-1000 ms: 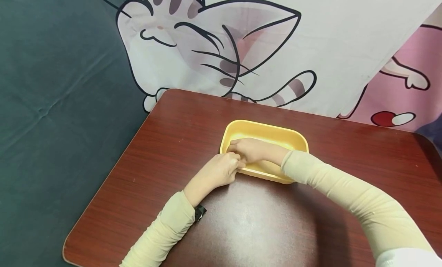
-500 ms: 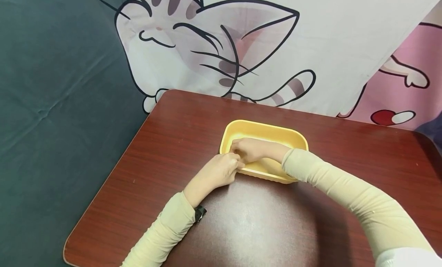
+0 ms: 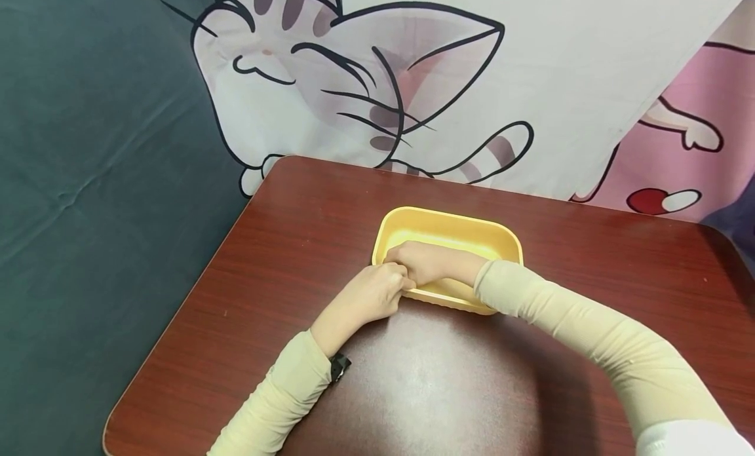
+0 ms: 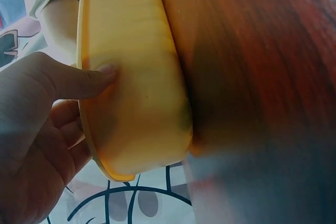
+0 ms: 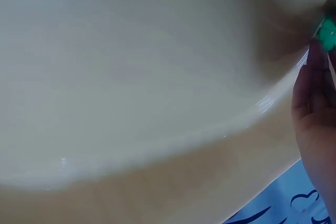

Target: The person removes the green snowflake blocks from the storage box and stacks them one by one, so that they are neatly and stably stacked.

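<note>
A yellow rectangular basin (image 3: 454, 225) stands on the table, its long side across my view. My left hand (image 3: 370, 292) grips the near left part of its rim. In the left wrist view the thumb (image 4: 86, 81) presses the outer wall and the other fingers curl over to the inside. My right hand (image 3: 426, 262) reaches down into the left end of the basin, close beside the left hand. Between its fingers, in the right wrist view, it pinches a small bumpy green thing (image 5: 327, 34) against the inner wall; its kind cannot be made out.
The reddish-brown wooden table (image 3: 277, 246) extends around the basin on all sides. Behind it hangs a white cloth (image 3: 566, 82) with a cartoon cat, and a dark green cloth (image 3: 88, 246) covers the left side.
The right hand has shifted slightly within the left end of the basin. My left hand keeps its grip on the rim. The head view has turned a little.
</note>
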Available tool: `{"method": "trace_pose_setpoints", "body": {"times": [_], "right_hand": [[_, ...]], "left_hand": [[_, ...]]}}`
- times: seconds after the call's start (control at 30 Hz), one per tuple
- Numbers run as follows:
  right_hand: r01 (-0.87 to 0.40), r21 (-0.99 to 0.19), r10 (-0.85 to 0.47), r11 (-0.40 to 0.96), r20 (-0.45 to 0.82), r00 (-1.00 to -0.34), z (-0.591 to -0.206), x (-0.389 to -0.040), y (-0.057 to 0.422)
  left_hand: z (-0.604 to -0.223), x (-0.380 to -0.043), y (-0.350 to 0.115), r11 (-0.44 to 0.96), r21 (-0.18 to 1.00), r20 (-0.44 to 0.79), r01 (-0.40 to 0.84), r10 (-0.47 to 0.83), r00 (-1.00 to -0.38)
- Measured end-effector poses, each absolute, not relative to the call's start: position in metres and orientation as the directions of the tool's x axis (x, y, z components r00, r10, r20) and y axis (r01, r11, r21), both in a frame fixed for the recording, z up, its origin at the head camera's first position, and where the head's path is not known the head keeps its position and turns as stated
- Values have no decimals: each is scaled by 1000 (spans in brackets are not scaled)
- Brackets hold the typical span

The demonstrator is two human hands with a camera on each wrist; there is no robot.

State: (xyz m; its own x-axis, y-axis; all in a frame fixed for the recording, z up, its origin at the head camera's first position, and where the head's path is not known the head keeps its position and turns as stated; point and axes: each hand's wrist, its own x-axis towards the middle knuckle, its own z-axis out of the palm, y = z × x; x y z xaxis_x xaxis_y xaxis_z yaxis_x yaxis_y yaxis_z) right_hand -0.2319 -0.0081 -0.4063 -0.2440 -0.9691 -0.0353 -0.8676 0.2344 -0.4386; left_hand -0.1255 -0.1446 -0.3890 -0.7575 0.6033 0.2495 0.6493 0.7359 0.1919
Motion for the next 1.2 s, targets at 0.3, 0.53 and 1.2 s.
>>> {"method": "trace_pose_setpoints", "body": {"times": [0.3,0.53,1.2], "right_hand": [[-941,-286,-983,178,-5,-185,-405,-232,-8],[-971,-183,-988,152,9,-156,-404,-233,-8],[-978,-170,-992,120,8,-123,-409,-233,-11]], "left_hand": [[-391,-126,-143,733,181,256,656,609,-751],[-389,-127,-143,733,170,239,658,618,-749],[-388,-125,-142,741,170,244,650,607,-756]]}}
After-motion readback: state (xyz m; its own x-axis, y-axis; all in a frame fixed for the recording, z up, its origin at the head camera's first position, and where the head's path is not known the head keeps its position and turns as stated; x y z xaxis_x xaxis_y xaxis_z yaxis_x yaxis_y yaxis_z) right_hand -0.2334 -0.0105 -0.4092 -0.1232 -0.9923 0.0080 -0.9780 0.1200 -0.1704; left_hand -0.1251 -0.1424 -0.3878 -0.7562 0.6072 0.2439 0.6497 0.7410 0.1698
